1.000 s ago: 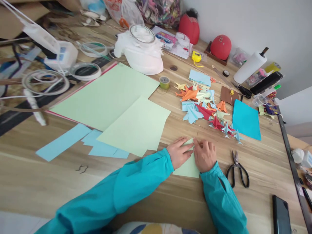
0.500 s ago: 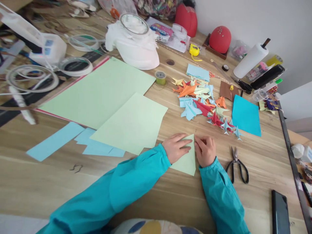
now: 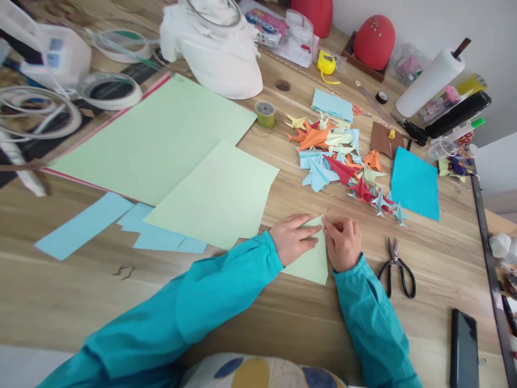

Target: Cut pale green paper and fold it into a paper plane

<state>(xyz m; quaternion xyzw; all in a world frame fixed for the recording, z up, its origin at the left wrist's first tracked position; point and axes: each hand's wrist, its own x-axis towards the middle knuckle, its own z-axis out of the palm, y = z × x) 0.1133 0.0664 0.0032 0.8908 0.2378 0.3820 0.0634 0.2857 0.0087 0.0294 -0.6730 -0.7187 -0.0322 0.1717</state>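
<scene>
A small pale green sheet of paper lies on the wooden table in front of me. My left hand rests flat across it, fingers stretched out and slightly spread, covering its left part. At the sheet's upper right corner, my right hand has thumb and forefinger pinched together on the paper. Its other fingers are curled in. Black-handled scissors lie to the right of my right hand, blades pointing away. Beyond both hands is a pile of small folded paper shapes in orange, red, blue and pale green.
Large pale green sheets and light blue strips lie to the left. A bright blue paper square is at the right, with a phone near the front edge. A thread spool and a yellow tape measure stand farther back.
The camera view has shifted a little, so the back of the table sits higher. My right fingers have moved slightly inward onto the paper's upper corner; my left hand stays flat.
</scene>
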